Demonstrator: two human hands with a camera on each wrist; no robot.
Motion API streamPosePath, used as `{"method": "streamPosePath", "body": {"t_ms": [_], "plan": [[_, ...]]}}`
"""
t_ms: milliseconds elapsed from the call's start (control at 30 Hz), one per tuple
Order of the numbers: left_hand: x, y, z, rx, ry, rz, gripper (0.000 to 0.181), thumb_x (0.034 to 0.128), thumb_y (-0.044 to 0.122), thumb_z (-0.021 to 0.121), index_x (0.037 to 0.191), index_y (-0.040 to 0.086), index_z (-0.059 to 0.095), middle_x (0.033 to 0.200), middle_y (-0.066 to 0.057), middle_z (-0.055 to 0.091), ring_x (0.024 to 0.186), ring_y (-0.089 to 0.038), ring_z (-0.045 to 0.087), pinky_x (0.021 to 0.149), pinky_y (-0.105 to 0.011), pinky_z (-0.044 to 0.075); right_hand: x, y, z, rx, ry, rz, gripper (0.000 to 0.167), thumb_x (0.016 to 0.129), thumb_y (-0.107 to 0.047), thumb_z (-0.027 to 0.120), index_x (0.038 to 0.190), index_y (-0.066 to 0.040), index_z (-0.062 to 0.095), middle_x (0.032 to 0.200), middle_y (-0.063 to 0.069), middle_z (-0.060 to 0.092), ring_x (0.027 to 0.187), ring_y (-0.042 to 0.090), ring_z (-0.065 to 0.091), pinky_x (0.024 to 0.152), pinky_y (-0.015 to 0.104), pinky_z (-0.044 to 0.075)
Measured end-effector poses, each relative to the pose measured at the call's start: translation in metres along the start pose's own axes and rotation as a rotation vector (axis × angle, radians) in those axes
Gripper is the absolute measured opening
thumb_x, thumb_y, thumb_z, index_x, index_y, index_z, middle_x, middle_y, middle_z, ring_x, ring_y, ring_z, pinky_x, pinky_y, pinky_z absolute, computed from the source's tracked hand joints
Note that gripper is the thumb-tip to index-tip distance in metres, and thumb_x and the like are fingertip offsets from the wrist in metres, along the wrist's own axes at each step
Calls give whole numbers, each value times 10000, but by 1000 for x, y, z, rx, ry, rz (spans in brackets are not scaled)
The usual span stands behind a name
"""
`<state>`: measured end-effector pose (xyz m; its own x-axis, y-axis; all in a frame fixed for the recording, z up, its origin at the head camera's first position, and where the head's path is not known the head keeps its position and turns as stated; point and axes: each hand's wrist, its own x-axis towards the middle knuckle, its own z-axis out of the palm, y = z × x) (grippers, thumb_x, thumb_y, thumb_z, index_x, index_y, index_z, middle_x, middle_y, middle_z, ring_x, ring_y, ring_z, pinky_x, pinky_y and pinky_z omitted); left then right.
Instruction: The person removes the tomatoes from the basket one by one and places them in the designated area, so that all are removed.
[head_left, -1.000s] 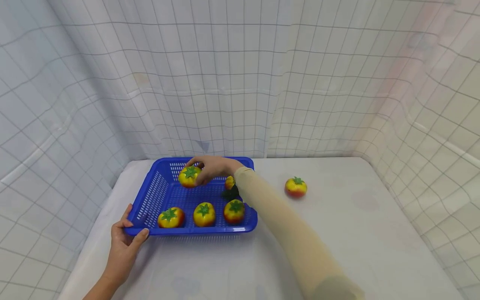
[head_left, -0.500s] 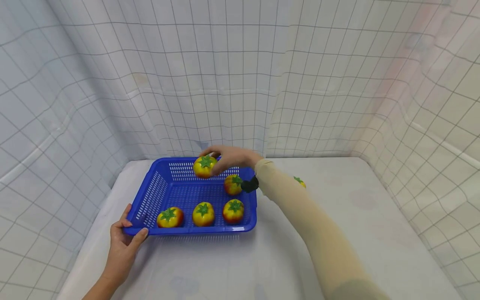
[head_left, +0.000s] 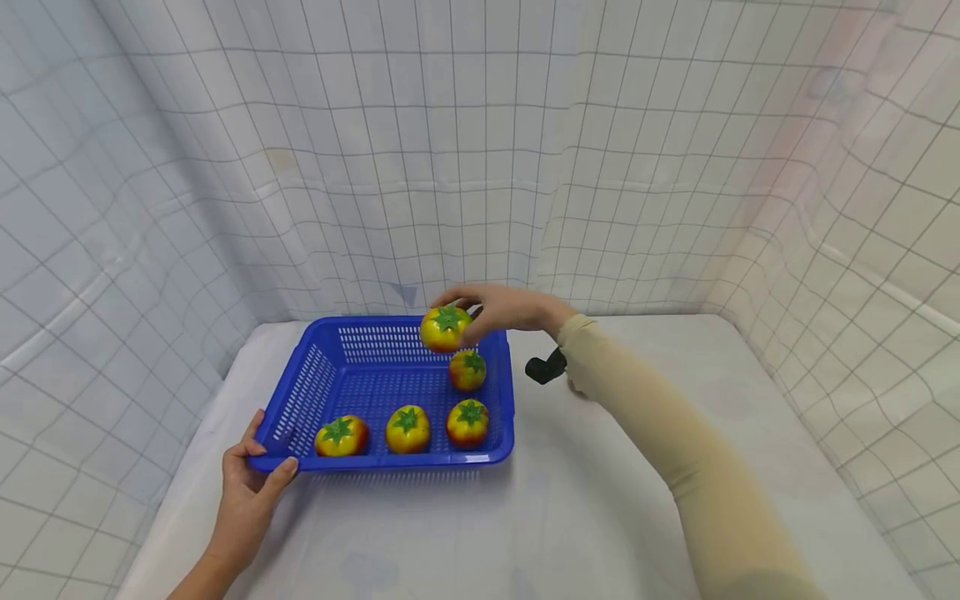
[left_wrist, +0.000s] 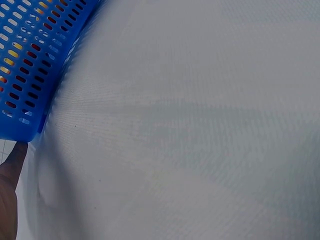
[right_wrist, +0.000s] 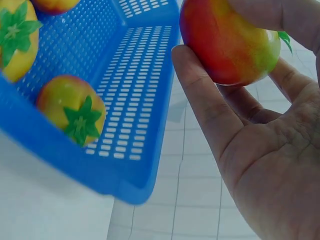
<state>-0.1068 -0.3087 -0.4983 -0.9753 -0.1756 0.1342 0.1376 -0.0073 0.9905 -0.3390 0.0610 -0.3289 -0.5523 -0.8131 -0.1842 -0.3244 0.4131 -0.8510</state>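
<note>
My right hand [head_left: 510,308] pinches a yellow-and-red toy tomato [head_left: 444,330] with a green leafy top. It hangs over the back right part of a blue plastic basket [head_left: 375,462]. In the right wrist view the thumb and fingers are around this tomato [right_wrist: 227,47], beside the basket wall. My left hand [head_left: 243,504] grips the basket's front left corner, its thumb over the rim. The left wrist view shows only part of that hand [left_wrist: 9,187] against the basket's underside. Inside the basket are a back right tomato [head_left: 467,371] and a front row of three, including a middle one [head_left: 408,430].
A white cloth covers the table [head_left: 600,500]. Checked white curtains [head_left: 480,167] enclose the back and both sides. A small dark device [head_left: 546,367] sits at my right wrist. My right sleeve [head_left: 660,417] crosses the table's right half.
My right hand has carried the tomato rightward and slightly back across the basket. The back right tomato has come into full view; the one on the table is now almost wholly behind my sleeve.
</note>
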Motion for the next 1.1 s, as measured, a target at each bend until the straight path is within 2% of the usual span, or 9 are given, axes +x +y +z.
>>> {"method": "streamPosePath", "body": {"t_ms": [200,433,733,1100], "plan": [[1,-1,1,7,0,-5,407,1057,15,528,1205,251,231,1714,80,-50,1508,-427,29,910,-84,465,-23,11,-11,8,21,15,673,835,-212,793,1443,-310,521,1426,54,471,1289,272,468,1035,451,491],[1,-2,1,3,-4,16,395,1058,2,516,1204,239,236,1716,59,-44,1499,-416,47,927,-87,458,-52,26,-24,-21,78,60,630,850,-249,797,1412,-376,542,1417,33,487,1301,285,451,1033,480,471],[3,-2,1,26,7,-7,406,1058,25,533,1205,248,226,1714,77,-49,1521,-403,13,916,-61,442,-85,50,-36,2,128,106,620,845,-244,804,1399,-363,552,1406,30,506,1317,297,434,1025,501,480],[3,-3,0,9,4,3,404,1057,7,522,1211,240,230,1715,72,-43,1501,-377,57,921,-71,448,-124,79,-50,55,191,160,649,867,-222,802,1441,-329,520,1461,50,468,1391,294,361,1101,552,399]]}}
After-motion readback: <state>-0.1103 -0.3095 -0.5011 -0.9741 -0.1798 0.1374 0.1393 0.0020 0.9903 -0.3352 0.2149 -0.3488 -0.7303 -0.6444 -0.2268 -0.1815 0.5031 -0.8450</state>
